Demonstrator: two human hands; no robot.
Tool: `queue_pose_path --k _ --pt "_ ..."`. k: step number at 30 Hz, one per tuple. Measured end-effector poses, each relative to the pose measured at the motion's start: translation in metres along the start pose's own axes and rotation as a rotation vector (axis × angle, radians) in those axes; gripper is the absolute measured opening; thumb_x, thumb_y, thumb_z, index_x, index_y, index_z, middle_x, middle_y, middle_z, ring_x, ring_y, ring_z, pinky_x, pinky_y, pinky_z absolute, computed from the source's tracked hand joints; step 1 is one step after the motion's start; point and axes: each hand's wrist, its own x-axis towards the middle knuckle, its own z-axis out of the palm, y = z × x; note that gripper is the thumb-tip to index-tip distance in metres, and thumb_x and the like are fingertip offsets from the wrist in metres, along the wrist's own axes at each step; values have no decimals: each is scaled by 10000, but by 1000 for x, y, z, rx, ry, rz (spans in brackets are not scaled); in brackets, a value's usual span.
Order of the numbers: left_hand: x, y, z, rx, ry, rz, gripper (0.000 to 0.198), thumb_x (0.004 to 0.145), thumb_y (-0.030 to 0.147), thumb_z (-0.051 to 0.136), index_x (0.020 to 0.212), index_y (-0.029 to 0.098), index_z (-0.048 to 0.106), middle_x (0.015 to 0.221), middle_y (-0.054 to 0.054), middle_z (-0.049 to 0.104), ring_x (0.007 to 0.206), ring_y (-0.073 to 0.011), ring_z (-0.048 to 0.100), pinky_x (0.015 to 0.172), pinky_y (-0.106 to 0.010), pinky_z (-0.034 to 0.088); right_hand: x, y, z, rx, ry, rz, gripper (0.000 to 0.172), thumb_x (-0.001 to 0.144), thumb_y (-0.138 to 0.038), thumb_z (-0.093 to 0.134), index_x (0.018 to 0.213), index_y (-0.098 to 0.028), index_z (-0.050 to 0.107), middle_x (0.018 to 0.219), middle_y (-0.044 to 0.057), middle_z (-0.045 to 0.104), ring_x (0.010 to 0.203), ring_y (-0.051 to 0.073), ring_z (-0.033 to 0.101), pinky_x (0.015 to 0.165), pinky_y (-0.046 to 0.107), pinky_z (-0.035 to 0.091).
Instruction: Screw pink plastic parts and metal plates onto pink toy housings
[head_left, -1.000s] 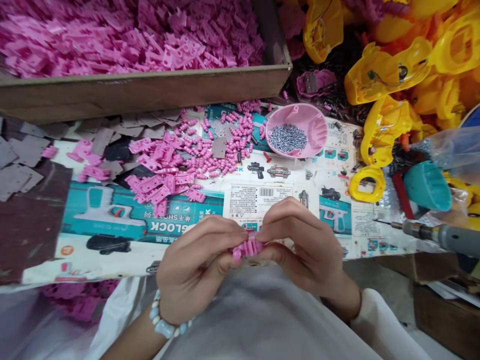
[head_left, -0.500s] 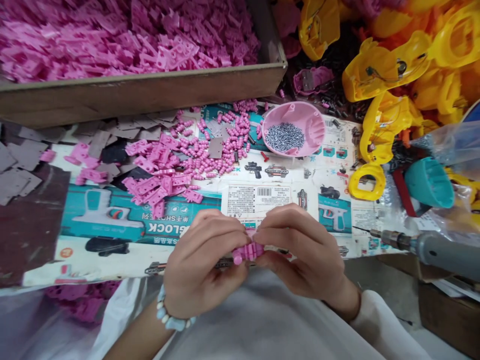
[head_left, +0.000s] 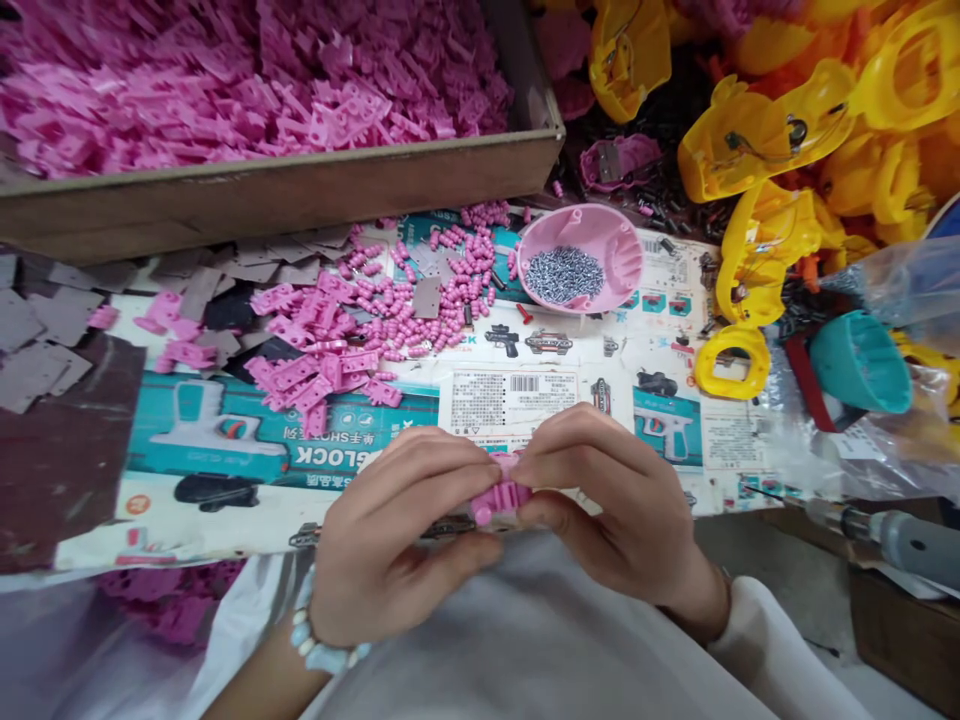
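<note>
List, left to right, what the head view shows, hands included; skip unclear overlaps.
Grey plates at the left edge, left hand, held pink part, right hand, yellow frame, teal cup.

Pink piece (head_left: 501, 496) partly behind fingers (head_left: 566, 467)

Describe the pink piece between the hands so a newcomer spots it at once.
Find the big cardboard box at top left, then drop to the near edge of the printed sheet. Between left hand and right hand is a small ribbed pink piece, rounded at one end. Unlike the loose pink pieces heaped on the sheet, this one is in hand.
</note>
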Motion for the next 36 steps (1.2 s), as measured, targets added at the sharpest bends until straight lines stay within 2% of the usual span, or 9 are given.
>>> queue_pose_path --k 4,7,11,13,15,19,27,33,36 --pt "0 -2 -7 -89 -34 4 172 913 96 486 1059 133 569 966 -66 641 950 -146 619 834 -296 539 -1 1 -2 13 -19 -12 128 839 -136 645 934 -59 606 904 59 584 856 111 528 758 262 463" --pt "-2 -4 -7 -24 -50 34 221 863 45 498 1052 135 567 964 -64 656 927 -138 630 834 -284 544 -1 1 -2 10 -25 -40 130 843 -143 641 938 -62 605 898 61 584 846 113 529 742 266 470" --pt "-4 -3 -4 41 42 38 261 813 14 466 1017 142 565 927 -58 664 878 -131 641 795 -264 547 0 1 0 -59 -30 -89 136 854 -148 611 960 -64 608 904 78 596 846 130 525 760 283 484" --pt "-5 -1 -2 32 51 13 281 803 1 460 1022 143 563 927 -57 659 888 -131 638 797 -263 546 0 0 0 -108 -29 -102 149 846 -141 616 969 -56 611 904 85 600 859 131 521 780 277 483" --pt "-4 1 -1 6 12 -8 259 812 30 484 1036 140 556 939 -65 653 912 -143 632 811 -279 545 1 -1 0 -137 -36 -108 140 851 -138 612 959 -49 612 898 86 601 873 126 518 799 263 479" --pt "-1 2 3 38 21 -7 173 829 96 549 997 134 534 903 -71 634 875 -154 616 783 -303 536 2 -2 1 -124 -43 -136 126 860 -140 604 928 -34 605 892 91 597 881 120 512 799 250 476" --pt "6 -3 8 27 50 101 150 822 69 536 962 124 525 858 -65 628 821 -137 611 763 -298 521 -1 0 2 46 -32 -44 129 870 -140 591 955 -45 610 924 93 606 876 118 552 776 254 490" --pt "5 0 13 -63 91 54 244 755 18 536 966 140 537 852 -61 636 816 -146 621 766 -323 527 2 -8 3 11 -30 -50 70 833 -72 561 881 -42 602 855 103 613 838 126 529 776 254 480" --pt "3 3 8 -82 48 12 243 774 40 527 994 140 550 875 -72 649 864 -164 628 792 -343 538 1 -12 3 -4 -22 -28 60 821 -54 552 871 -53 585 836 93 606 818 122 509 757 258 468"
